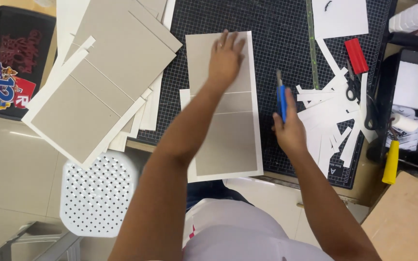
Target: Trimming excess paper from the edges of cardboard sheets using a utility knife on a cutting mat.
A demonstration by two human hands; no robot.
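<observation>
Now: left hand (226, 58) flat, open on grey board (228, 140); right hand (290, 129) clenched round blue knife (281, 99).

Bare forearms, no sleeves; ring on left hand (225, 58); light top, dark trousers.

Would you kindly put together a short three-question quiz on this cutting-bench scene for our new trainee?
1. True or false: the left hand lies flat on the grey board panel on the cutting mat.
2. What does the right hand hold? A) the scissors B) a blue-handled knife C) the yellow-handled tool
3. Fill in: the white paper offcuts lie to the ____ of the right hand.

Key:
1. True.
2. B: the blue-handled knife; the scissors and the yellow-handled tool lie untouched.
3. Right.
</observation>
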